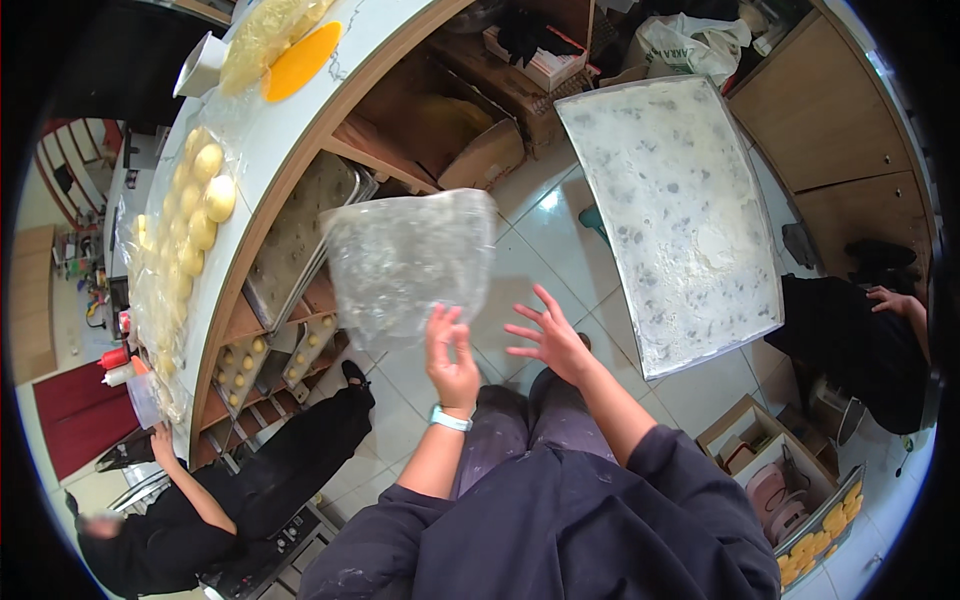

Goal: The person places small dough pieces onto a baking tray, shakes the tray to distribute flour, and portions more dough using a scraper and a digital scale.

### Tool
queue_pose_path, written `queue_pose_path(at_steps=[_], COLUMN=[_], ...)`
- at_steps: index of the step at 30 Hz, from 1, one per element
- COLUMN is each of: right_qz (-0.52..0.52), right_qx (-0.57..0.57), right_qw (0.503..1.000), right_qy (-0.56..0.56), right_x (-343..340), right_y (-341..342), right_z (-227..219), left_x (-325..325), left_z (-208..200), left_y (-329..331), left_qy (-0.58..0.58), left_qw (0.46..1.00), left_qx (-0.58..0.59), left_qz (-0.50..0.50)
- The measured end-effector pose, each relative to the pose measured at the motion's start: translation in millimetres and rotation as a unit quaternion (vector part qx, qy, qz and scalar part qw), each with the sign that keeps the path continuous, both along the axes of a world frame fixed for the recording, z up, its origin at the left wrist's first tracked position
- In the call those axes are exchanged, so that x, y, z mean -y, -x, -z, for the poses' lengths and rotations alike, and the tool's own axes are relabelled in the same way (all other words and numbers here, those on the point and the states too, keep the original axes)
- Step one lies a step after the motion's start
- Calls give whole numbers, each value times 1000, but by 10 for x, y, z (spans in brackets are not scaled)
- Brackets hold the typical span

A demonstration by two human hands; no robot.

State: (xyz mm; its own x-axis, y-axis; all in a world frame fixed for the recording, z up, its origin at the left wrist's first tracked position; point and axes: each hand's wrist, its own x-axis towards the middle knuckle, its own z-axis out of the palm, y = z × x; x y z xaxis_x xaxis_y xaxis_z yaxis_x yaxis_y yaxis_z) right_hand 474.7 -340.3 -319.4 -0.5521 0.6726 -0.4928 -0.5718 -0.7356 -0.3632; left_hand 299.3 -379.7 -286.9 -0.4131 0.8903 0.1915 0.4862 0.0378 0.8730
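A crumpled clear plastic sheet (405,260), blurred by motion, hangs in the air over the floor in front of me. My left hand (452,365) is at its near edge, palm turned up and fingers stretched; its fingertips overlap the plastic, and I cannot make out any grip on it. To the right my right hand (555,338) is empty, its fingers spread wide. Beyond it, a large flour-dusted board (680,220) stands raised above the floor.
On the curved white counter (300,110) at left, round dough balls (195,205) lie under plastic by an orange scraper (300,62). Shelves below hold trays (240,375) of dough balls. One person (230,510) stands at left, another (850,340) at right. A box (745,425) sits at lower right.
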Motion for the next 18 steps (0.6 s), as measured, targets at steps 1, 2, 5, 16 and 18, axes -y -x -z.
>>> queue_pose_path(at_steps=[1, 2, 5, 16, 18], right_qz=[-1, 13, 15, -48, -42], right_qx=[-3, -19, 22, 342, 372], right_qw=[1000, 1000, 1000, 938, 926], right_qy=[3, 9, 1, 43, 50], right_x=[-107, -200, -336, 460, 650], right_y=[93, 181, 297, -36, -207], right_z=[6, 11, 96, 1202, 1358], left_x=[26, 52, 108, -199, -413], left_z=[15, 35, 112, 1472, 1741], left_y=[-92, -160, -195, 1329, 1810], left_qy=[3, 0, 13, 126, 162], left_qw=[1000, 999, 995, 967, 962], left_qx=[-3, -35, -56, -195, -191], left_qz=[-1, 42, 84, 107, 113])
